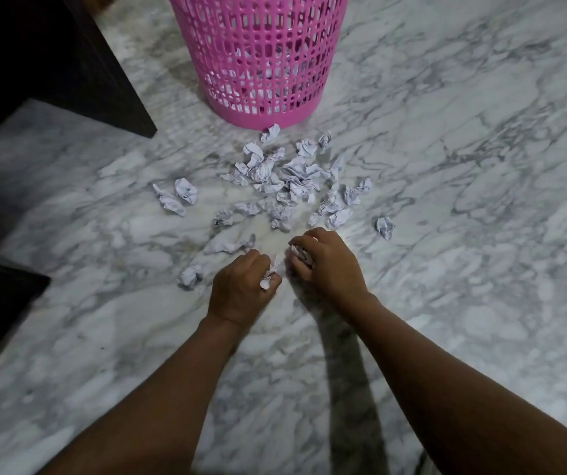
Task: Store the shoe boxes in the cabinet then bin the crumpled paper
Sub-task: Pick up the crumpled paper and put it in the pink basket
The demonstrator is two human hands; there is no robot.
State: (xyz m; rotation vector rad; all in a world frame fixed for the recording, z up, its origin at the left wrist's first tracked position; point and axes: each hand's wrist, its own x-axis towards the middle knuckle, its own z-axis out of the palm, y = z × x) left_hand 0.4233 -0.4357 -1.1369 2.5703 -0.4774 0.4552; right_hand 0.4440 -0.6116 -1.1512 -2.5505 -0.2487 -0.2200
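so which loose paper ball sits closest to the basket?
The crumpled ball right at the foot of the pink basket, nearly touching its base. All other loose balls lie further back toward the hands.

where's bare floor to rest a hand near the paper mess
Bare marble floor right of the lone crumpled ball, and near side behind both hands. Crowded: the paper pile between the hands and pink basket.

Paper balls (289,180) before basket (261,63)

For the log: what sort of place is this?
Probably a room in a home: a marble floor, a pink bin, dark wooden furniture. Both hands, left and right, gather crumpled paper.
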